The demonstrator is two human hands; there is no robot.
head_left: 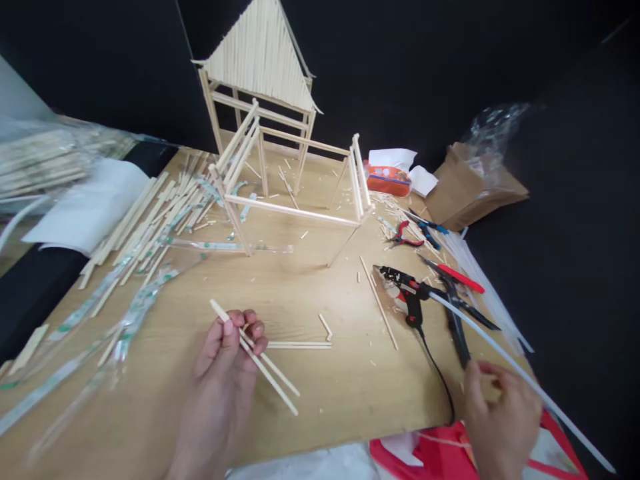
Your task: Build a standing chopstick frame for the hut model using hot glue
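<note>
Left to right across a wooden tabletop [165,333]: a plastic-wrapped bundle of wooden sticks [45,163] is sitting at the far left, overlapping a white paper sheet [85,207]. Loose chopsticks [150,220] and torn paper wrappers [133,310] are sprawling over the table's left side. The left hand [220,363] is closing in a narrow pinch, holding two thin wooden sticks [265,370] above the table. Just beside them, two cut sticks [299,345] are lying flat. Farther back, a stick-built stilt house model [260,67] is standing with an open stick frame [290,207] joined at its front. An orange packet [389,180] is resting behind the frame. A black hot glue gun [407,300] is lying on its side near red-handled pliers [453,279], its black cord [440,380] trailing over the table edge. A brown paper bag [475,190] is standing beyond them. The right hand [500,417] is curling around a long white glue stick [523,377].
</note>
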